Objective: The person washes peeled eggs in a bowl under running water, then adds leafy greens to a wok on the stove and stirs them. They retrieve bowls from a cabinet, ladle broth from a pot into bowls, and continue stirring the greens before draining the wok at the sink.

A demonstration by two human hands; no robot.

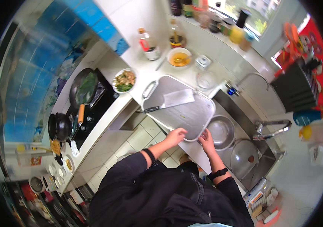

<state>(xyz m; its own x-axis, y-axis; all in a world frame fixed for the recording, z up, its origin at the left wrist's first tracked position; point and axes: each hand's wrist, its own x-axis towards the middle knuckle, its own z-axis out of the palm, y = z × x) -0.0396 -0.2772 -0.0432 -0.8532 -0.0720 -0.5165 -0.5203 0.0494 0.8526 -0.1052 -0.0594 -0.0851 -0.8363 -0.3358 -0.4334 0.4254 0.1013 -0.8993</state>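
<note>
A grey cutting board (178,115) with a pale rim and a loop handle lies on the counter corner, its near right end reaching to the sink. A cleaver (178,98) with a black handle rests flat on it, beside a small green scrap. My left hand (176,136) is at the board's near edge, fingers curled; whether it grips the rim is unclear. My right hand (206,141) is at the near right corner, thumb and fingers close to the rim, grip also unclear. Just right of the board, a steel pot (221,132) stands in the sink.
A glass lid (244,159) lies in the sink by the faucet (272,129). Behind the board are a bowl of orange-yellow liquid (180,57), a glass bowl (206,79) and bottles (150,48). Left are a plate of food (124,81) and a wok (83,85) on the stove.
</note>
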